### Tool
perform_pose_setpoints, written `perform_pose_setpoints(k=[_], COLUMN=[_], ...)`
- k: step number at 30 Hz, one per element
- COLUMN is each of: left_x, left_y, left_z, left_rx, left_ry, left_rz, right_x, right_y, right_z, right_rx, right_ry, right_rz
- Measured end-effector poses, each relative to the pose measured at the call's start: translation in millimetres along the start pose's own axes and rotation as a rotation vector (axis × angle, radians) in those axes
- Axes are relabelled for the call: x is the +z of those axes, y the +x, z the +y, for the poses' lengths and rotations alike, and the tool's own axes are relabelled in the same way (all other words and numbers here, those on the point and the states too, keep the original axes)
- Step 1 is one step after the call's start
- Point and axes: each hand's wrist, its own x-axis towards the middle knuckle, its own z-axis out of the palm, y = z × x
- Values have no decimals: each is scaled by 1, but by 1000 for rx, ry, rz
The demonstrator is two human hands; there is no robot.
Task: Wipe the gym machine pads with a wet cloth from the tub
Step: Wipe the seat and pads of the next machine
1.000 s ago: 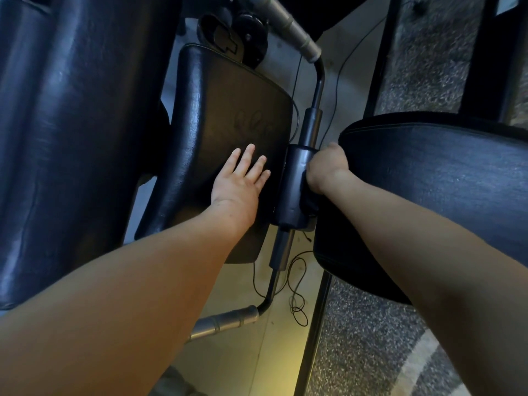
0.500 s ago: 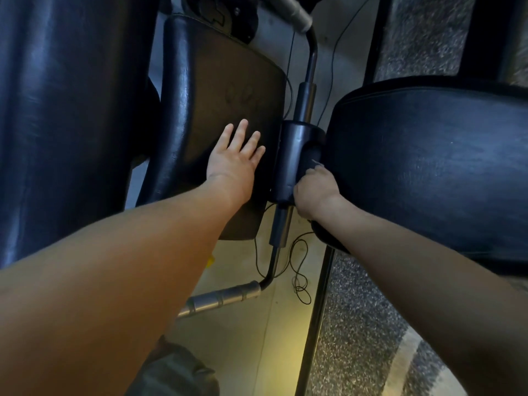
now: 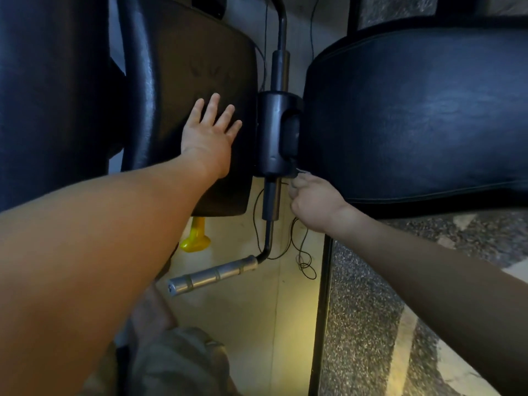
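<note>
Closest to the camera, a fold of olive trousers [image 3: 177, 364] fills the bottom edge, and both bare forearms reach forward over it. Beneath them is a pale floor [image 3: 257, 324]. A thin black rail [image 3: 321, 310] separates it from a speckled mat [image 3: 365, 310] on the right. A ribbed metal handle [image 3: 213, 274] sticks out low over the floor at the bent end of a dark bar. A yellow plastic thing [image 3: 195, 238] stands just beyond it, and thin black wires [image 3: 303, 252] loop loosely beside the bar.

Further out, the right hand [image 3: 314, 202] is at the bottom corner of a black housing [image 3: 273, 132] on the bar, with its fingers curled in tight. A pale sliver shows at the fingertips. Whether the hand pinches something or only touches the housing cannot be told.

The left hand [image 3: 210, 132] lies flat on the middle pad [image 3: 185, 52], palm down and fingers spread wide, holding nothing. It is near the pad's right edge, just beside the housing.

The housing sits between the middle pad and the large right pad [image 3: 414, 110], touching or nearly touching both. The right pad is dark blue-black with a seam along its edge. A third pad [image 3: 51, 95], tall and glossy, fills the left side. Beyond the housing, the bar [image 3: 280, 67] runs up and out of the top of the view.
</note>
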Motion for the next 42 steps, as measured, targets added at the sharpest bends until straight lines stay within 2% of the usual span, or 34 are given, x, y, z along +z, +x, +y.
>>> perform_pose_setpoints(k=[3,7,12,14,16,18,20,22,26,31,35,38,42], left_x=[0,1,-20,-31,-45,-65,-84,-89,-78,-76,-86,-105,-141], left_y=[-1,-4,-14,-20,-26,-35,-42,-46,-43,-41,-43,-41,-35], left_z=[1,5,27,43,64,88,109,125,131,128,126,121,120], left_rx=[-8,-24,-15,35,144,264,332,374,413,427,416,412,368], left_ry=[9,40,40,-88,-303,-506,-685,-781,-899,-1019,-983,-914,-929], left_rz=[3,6,-66,-16,104,214,257,223,76,29,-49,-119,-79], right_x=[4,3,21,24,25,20,17,19,29,32,24,10,-11], right_y=[-19,-41,-89,-114,-139,-164,-178,-177,-150,-118,-130,-159,-193], right_z=[-11,-20,-11,0,15,31,36,25,-1,-26,-10,27,107], right_rx=[26,149,238,289,380,559,723,789,792,594,506,596,931], right_ry=[-28,-81,12,37,88,153,196,230,294,208,175,205,268], right_rz=[49,81,278,344,428,489,528,533,537,457,386,408,421])
